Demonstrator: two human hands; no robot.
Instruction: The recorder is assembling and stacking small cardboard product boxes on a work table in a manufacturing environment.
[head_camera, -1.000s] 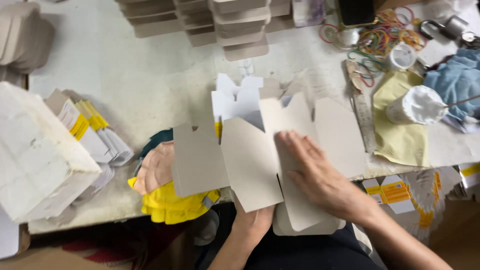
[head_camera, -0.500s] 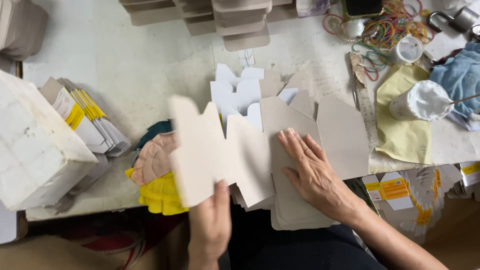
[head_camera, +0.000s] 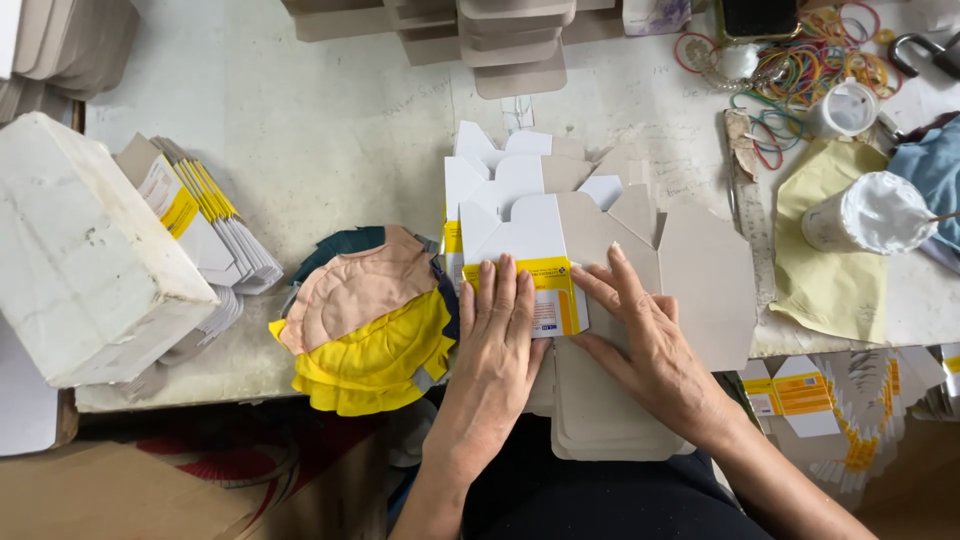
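We work at the near edge of the tabletop (head_camera: 330, 150), bare room beyond our fingers. The folded carton (head_camera: 520, 270) — white with a yellow band, grey inside — lies under our left hand (head_camera: 497, 335), pressed flat and open; our right hand (head_camera: 645, 345), fingers spread, presses the grey card stack (head_camera: 700, 270) just beside.
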